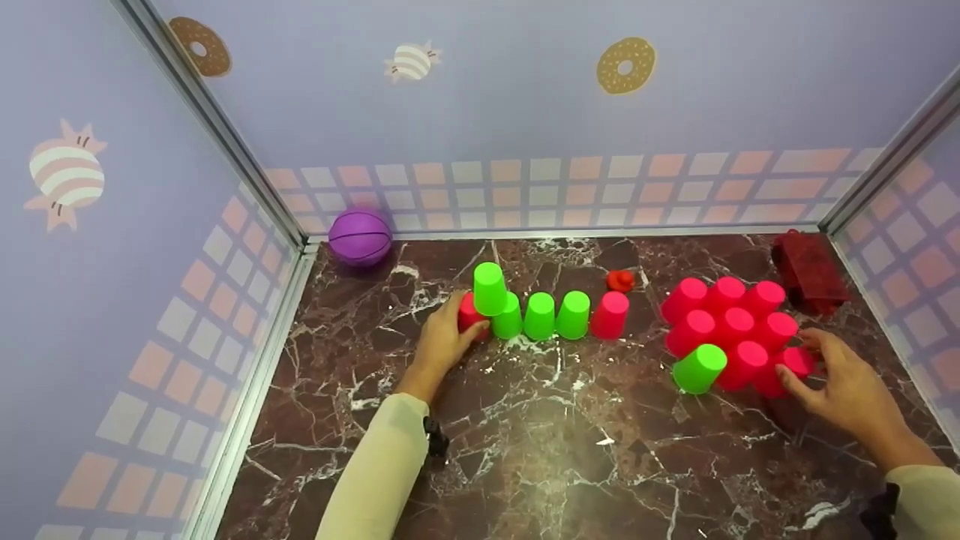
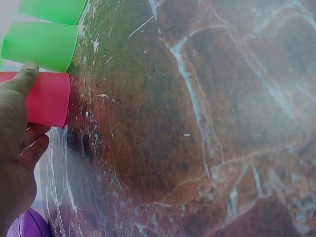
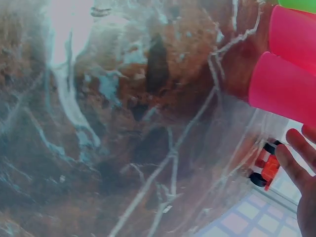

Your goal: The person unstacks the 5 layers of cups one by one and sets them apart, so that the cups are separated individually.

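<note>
My left hand [image 1: 442, 337] grips a red cup [image 2: 49, 98] at the left end of a row of upside-down cups, thumb on the near side. A green cup [image 1: 489, 289] sits on top, over the red cup and the neighbouring green cup [image 1: 508, 316]. Further right in the row are a second green cup [image 1: 540, 316], a third green cup [image 1: 574, 315] and a red cup [image 1: 610, 315]. My right hand [image 1: 855, 390] holds the near-right red cup [image 1: 793, 363] of a cluster between thumb and fingers; its thumb is hidden in the right wrist view.
The cluster holds several upside-down red cups [image 1: 735, 324], with a green cup [image 1: 699, 369] at its near-left corner. A purple ball [image 1: 361, 238] lies at the back left, a small red object [image 1: 620, 280] behind the row. A red toy vehicle [image 1: 810, 270] stands back right. Walls enclose the marbled surface.
</note>
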`<state>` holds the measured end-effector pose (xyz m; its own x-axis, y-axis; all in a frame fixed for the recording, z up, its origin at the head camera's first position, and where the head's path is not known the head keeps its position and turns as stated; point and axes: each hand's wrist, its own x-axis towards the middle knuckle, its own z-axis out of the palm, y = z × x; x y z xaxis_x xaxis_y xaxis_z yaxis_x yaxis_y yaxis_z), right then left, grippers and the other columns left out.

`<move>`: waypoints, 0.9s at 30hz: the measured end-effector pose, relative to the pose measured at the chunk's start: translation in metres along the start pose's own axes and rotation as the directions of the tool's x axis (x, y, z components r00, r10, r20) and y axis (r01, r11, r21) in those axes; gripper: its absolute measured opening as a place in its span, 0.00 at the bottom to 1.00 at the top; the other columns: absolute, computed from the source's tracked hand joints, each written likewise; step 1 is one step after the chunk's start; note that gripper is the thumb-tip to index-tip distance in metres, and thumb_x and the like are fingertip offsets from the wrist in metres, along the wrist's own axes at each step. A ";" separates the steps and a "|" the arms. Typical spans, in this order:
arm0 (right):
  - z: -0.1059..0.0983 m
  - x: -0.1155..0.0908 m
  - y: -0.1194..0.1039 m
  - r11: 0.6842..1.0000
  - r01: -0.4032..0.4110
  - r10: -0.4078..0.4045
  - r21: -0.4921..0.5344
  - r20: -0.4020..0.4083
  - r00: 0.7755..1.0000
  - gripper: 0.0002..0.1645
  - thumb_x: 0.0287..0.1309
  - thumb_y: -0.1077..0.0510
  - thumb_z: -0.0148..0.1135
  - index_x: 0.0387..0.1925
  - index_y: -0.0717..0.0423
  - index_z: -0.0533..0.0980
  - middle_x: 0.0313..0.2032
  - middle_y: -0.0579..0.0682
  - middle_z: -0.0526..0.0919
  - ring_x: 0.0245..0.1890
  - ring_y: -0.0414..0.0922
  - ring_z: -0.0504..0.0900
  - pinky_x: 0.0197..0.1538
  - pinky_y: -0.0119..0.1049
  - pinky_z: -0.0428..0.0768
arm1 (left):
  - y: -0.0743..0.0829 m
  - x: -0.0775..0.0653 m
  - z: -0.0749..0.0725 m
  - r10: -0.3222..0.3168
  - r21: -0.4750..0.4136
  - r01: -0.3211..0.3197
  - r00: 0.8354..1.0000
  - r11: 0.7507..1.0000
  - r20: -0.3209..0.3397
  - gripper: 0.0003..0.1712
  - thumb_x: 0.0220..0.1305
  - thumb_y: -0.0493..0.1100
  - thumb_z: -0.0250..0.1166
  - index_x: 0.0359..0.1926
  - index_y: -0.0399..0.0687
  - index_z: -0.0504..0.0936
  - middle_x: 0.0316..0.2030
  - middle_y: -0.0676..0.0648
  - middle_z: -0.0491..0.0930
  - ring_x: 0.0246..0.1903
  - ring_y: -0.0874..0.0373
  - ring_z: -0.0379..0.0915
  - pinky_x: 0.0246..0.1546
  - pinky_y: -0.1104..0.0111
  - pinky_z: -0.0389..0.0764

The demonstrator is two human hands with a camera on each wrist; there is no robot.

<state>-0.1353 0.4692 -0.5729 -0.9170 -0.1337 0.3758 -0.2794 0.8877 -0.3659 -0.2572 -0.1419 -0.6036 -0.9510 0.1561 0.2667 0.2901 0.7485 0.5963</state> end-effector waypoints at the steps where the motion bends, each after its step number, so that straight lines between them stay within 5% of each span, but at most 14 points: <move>1: -0.002 0.003 -0.002 1.000 -0.002 0.002 -0.007 0.000 1.000 0.44 0.57 0.56 0.82 0.70 0.65 0.70 0.53 0.68 0.83 0.42 0.69 0.88 0.44 0.34 0.86 | 0.000 0.000 0.000 0.002 -0.001 -0.002 1.000 1.000 -0.003 0.36 0.71 0.54 0.77 0.71 0.44 0.74 0.58 0.33 0.88 0.56 0.34 0.88 0.61 0.42 0.87; 4: -0.007 0.013 -0.012 1.000 0.004 -0.005 -0.018 -0.011 1.000 0.43 0.61 0.53 0.80 0.71 0.64 0.70 0.53 0.68 0.83 0.46 0.69 0.86 0.43 0.68 0.84 | -0.001 -0.001 -0.001 0.005 -0.004 -0.005 1.000 1.000 -0.011 0.35 0.71 0.54 0.77 0.70 0.44 0.75 0.57 0.34 0.88 0.55 0.36 0.89 0.60 0.43 0.88; 6: -0.010 0.021 -0.019 1.000 0.006 -0.006 -0.013 -0.016 1.000 0.43 0.62 0.52 0.78 0.73 0.64 0.70 0.54 0.69 0.82 0.50 0.70 0.83 0.46 0.77 0.80 | -0.002 -0.001 0.000 0.012 -0.004 -0.012 1.000 1.000 -0.021 0.35 0.71 0.53 0.78 0.69 0.44 0.75 0.56 0.34 0.89 0.54 0.36 0.89 0.59 0.42 0.88; 16: -0.008 0.073 -0.065 0.999 0.032 -0.030 -0.029 0.047 0.998 0.47 0.68 0.44 0.75 0.80 0.58 0.68 0.70 0.71 0.75 0.68 0.72 0.74 0.60 0.83 0.75 | -0.002 0.001 0.001 -0.005 0.008 0.006 1.000 1.000 -0.024 0.35 0.70 0.52 0.78 0.70 0.44 0.76 0.58 0.34 0.88 0.56 0.35 0.88 0.60 0.42 0.87; 27: 0.027 0.137 -0.144 0.983 0.181 -0.171 -0.039 0.176 0.969 0.49 0.72 0.39 0.72 0.83 0.55 0.65 0.74 0.68 0.74 0.70 0.72 0.76 0.70 0.77 0.75 | 0.000 -0.001 0.001 -0.008 0.002 0.008 1.000 1.000 -0.011 0.35 0.70 0.52 0.78 0.70 0.45 0.75 0.60 0.36 0.88 0.58 0.37 0.88 0.62 0.44 0.87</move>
<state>-0.2283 0.3114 -0.4923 -0.8912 -0.3593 0.2769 -0.4292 0.8653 -0.2587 -0.2568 -0.1413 -0.6049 -0.9522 0.1428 0.2701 0.2819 0.7514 0.5966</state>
